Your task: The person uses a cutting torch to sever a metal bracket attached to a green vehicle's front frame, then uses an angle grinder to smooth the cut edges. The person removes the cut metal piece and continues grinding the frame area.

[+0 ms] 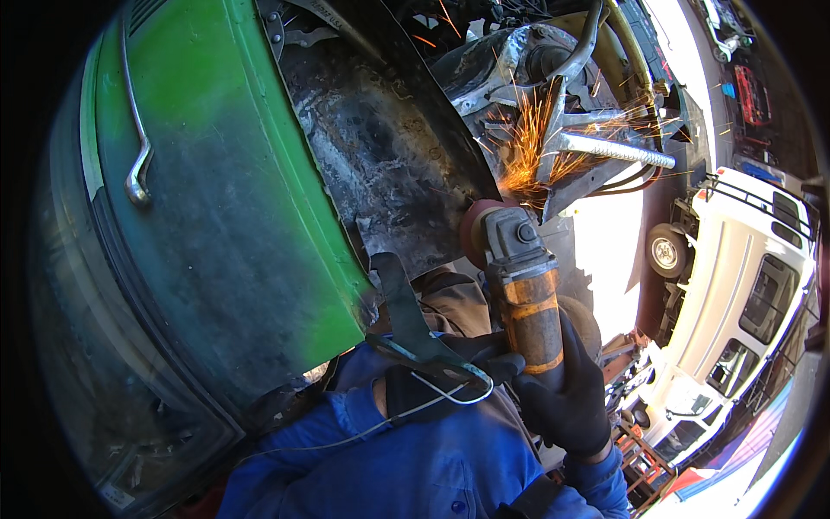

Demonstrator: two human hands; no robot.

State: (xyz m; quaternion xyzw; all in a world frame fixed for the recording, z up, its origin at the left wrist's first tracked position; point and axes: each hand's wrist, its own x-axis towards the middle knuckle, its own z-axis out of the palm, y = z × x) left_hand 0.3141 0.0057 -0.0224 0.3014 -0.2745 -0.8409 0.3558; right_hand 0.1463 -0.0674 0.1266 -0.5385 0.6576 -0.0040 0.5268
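An angle grinder (531, 303) with a worn orange and grey body is gripped in my right hand (566, 402), in a black glove wrapped round its rear. Its reddish-brown disc (478, 232) meets the lower edge of a dark, bare metal panel (380, 147), and orange sparks (529, 147) spray up and to the right. My left hand (415, 391), also black-gloved, is closed against the grinder's left side; a dark metal strip (400, 298) with a thin wire (424, 406) hides part of its fingers.
A green car body (233, 173) with a chrome handle (138, 169) fills the left. Bent metal brackets (596, 147) and pipes stick out at upper right, beside the sparks. A white van (735, 285) stands farther right, near assorted parts (635, 372).
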